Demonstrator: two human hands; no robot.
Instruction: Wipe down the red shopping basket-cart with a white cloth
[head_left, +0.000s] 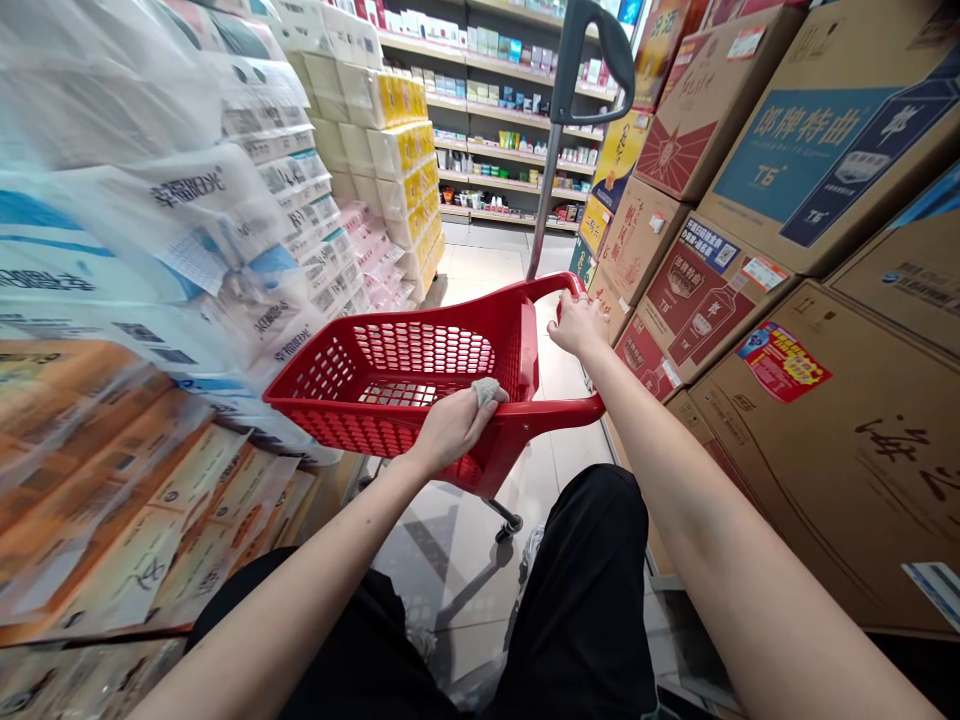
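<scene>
A red plastic shopping basket [375, 410] on wheels stands in front of my knees, with holes in its walls and nothing seen inside. My left hand [450, 428] is closed around a small grey cloth [487, 390] and presses it on the basket's near rim. My right hand [581, 322] is wrapped over the far part of the red loop handle [559, 412] at the basket's right end. Behind that loop a grey pull handle [551, 180] rises, leaning to the right. My right fingers are partly hidden behind the hand.
On the left, wrapped paper packs [262, 250] and orange-and-white packs [150, 540] are stacked high. Cardboard cartons [817, 400] wall in the right side. Ahead are shelves [517, 150] of small boxes. A caster [510, 528] rests on the tiled floor [450, 595] near my feet.
</scene>
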